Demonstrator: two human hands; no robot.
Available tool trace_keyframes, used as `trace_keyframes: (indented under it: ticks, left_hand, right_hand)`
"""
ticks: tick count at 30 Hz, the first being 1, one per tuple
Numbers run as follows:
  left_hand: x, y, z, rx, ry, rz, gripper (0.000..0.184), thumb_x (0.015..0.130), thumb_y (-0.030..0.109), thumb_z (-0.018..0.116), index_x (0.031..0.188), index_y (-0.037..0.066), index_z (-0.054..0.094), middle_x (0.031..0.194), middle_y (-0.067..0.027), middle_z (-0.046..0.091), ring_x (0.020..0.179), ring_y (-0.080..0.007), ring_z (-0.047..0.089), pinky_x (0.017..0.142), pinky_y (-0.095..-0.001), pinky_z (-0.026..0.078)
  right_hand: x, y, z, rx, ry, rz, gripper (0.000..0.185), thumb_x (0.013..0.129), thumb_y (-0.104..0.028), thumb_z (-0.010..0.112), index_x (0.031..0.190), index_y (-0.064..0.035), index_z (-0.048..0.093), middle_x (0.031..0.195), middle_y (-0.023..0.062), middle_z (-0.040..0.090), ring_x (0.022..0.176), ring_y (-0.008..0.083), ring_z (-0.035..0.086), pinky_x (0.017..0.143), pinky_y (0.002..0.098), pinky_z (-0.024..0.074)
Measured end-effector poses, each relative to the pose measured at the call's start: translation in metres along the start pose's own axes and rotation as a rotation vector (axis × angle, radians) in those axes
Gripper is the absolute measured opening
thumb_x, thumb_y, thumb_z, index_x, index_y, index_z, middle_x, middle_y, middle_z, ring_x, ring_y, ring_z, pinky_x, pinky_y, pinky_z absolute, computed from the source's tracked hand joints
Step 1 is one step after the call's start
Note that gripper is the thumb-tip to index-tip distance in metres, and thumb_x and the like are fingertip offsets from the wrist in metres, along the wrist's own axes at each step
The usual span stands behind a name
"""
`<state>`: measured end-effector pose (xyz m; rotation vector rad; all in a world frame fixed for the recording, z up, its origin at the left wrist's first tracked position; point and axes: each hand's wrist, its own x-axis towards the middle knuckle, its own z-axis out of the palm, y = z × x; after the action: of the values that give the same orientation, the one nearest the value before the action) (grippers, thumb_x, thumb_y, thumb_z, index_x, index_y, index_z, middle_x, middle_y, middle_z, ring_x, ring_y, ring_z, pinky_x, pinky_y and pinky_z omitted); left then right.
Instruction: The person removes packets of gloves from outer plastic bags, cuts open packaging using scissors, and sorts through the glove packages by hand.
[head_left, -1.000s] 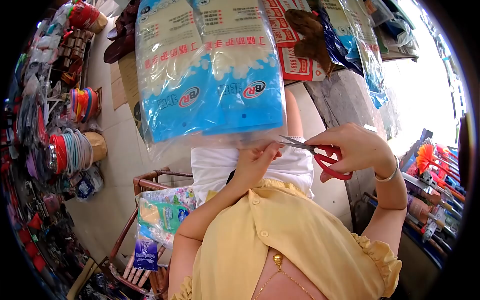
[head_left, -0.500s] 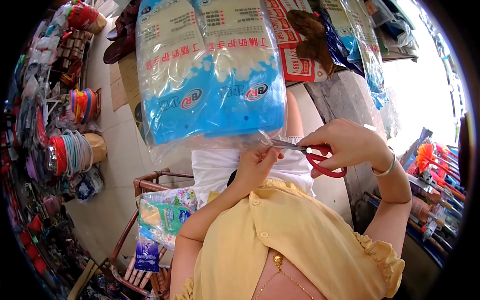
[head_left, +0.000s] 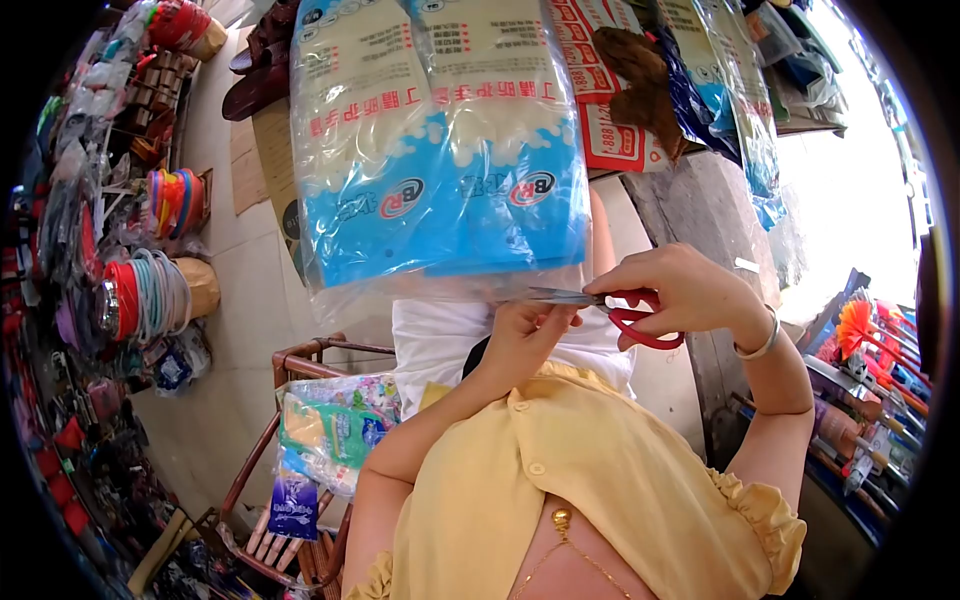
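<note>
My right hand (head_left: 690,290) is closed around the red handles of a pair of scissors (head_left: 648,340). The metal blades point left and lie at the lower edge of a clear plastic bag (head_left: 430,285). Inside the bag are two blue and white glove packets (head_left: 385,215), printed with red lettering, side by side. My left hand (head_left: 525,340) is closed just below the blades, its fingers pinching the bag's lower edge. The blades partly cover that edge, so any cut in it cannot be made out.
A wooden chair (head_left: 300,362) at lower left bears several packets (head_left: 325,435). Shelves of goods and bundled bands (head_left: 160,290) line the left. Behind the bag lie red and white printed packaging (head_left: 610,135) and brown gloves (head_left: 640,90). Brushes (head_left: 860,325) stand at right.
The scissors have moved slightly left along the bag's lower edge. My left hand has shifted a little right and down, and the whole view has slid slightly.
</note>
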<state>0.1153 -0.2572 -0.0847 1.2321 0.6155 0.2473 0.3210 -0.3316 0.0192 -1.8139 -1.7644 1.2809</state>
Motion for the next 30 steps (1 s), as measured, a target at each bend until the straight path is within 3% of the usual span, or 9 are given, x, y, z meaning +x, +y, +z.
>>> trace_keyframes:
  ticks: [6,8,12,14,17,23,27,29,30]
  left_hand:
    - [0.000,-0.004,0.003,-0.107,0.083,0.128,0.022,0.089,0.015,0.056,0.083,-0.003,0.066,0.064,0.0012,0.059,0.057,-0.0031,0.044,0.050,-0.0205,0.035]
    - [-0.003,-0.002,-0.007,0.056,-0.038,-0.046,0.022,0.087,0.016,0.058,0.083,-0.004,0.065,0.064,-0.0019,0.060,0.058,-0.0039,0.048,0.052,-0.0207,0.039]
    - [0.001,-0.020,-0.010,0.099,-0.064,-0.170,0.021,0.085,0.016,0.060,0.082,-0.004,0.063,0.073,-0.0069,0.063,0.064,-0.0088,0.055,0.060,-0.0232,0.044]
    - [0.001,-0.005,-0.003,0.162,0.027,0.236,0.018,0.083,0.015,0.060,0.089,-0.002,0.060,0.087,-0.0104,0.063,0.078,-0.0164,0.059,0.071,-0.0278,0.047]
    - [0.006,-0.005,-0.006,0.141,-0.018,0.242,0.022,0.083,0.013,0.059,0.100,0.000,0.054,0.101,-0.0112,0.058,0.093,-0.0220,0.057,0.077,-0.0325,0.046]
    - [-0.003,-0.006,-0.012,0.326,-0.052,0.236,0.030,0.084,0.013,0.057,0.111,0.003,0.047,0.111,-0.0121,0.051,0.104,-0.0236,0.051,0.083,-0.0351,0.043]
    - [-0.001,-0.022,-0.020,0.237,-0.138,0.193,0.024,0.083,0.012,0.057,0.104,0.002,0.052,0.103,-0.0118,0.056,0.097,-0.0246,0.054,0.080,-0.0342,0.044]
    - [-0.005,0.009,-0.033,0.533,-0.214,0.197,0.016,0.081,0.012,0.059,0.094,0.002,0.060,0.088,-0.0114,0.061,0.083,-0.0266,0.058,0.074,-0.0337,0.046]
    - [-0.011,0.027,-0.036,0.521,-0.228,0.184,0.015,0.079,0.008,0.061,0.093,0.002,0.062,0.089,-0.0117,0.062,0.083,-0.0238,0.059,0.074,-0.0320,0.046]
  right_hand:
    - [0.020,-0.001,0.009,0.059,0.049,-0.105,0.044,0.067,-0.018,0.069,0.110,-0.0160,0.061,0.079,0.0080,0.064,0.068,0.0221,0.061,0.065,0.0307,0.0480]
    - [0.029,-0.005,0.013,0.061,0.084,-0.185,0.040,0.068,-0.019,0.069,0.108,-0.0149,0.061,0.081,0.0081,0.064,0.069,0.0226,0.061,0.065,0.0309,0.0480]
    - [0.043,-0.023,0.012,0.018,0.124,-0.266,0.038,0.066,-0.012,0.070,0.103,-0.0103,0.062,0.080,0.0079,0.065,0.067,0.0225,0.062,0.064,0.0288,0.0494]
    - [0.050,-0.033,0.012,-0.028,0.104,-0.259,0.037,0.067,-0.013,0.069,0.103,-0.0113,0.062,0.080,0.0072,0.065,0.068,0.0233,0.062,0.064,0.0285,0.0494]
    - [0.064,-0.041,0.017,-0.034,0.126,-0.313,0.037,0.068,-0.014,0.069,0.103,-0.0122,0.062,0.080,0.0066,0.064,0.069,0.0228,0.062,0.064,0.0289,0.0494]
    - [0.074,-0.055,0.017,-0.030,0.058,-0.296,0.037,0.068,-0.014,0.069,0.104,-0.0131,0.061,0.079,0.0068,0.064,0.069,0.0239,0.062,0.063,0.0296,0.0492]
    - [0.056,-0.059,0.008,-0.064,-0.022,-0.280,0.036,0.069,-0.015,0.068,0.104,-0.0126,0.061,0.080,0.0074,0.065,0.069,0.0251,0.062,0.063,0.0310,0.0488]
    - [0.022,-0.053,-0.017,-0.014,0.021,-0.358,0.037,0.068,-0.014,0.070,0.104,-0.0120,0.061,0.079,0.0081,0.064,0.066,0.0237,0.062,0.061,0.0301,0.0482]
    - [0.008,-0.052,-0.033,0.043,0.067,-0.238,0.040,0.068,-0.017,0.070,0.106,-0.0139,0.058,0.077,0.0085,0.064,0.067,0.0253,0.061,0.060,0.0328,0.0468]
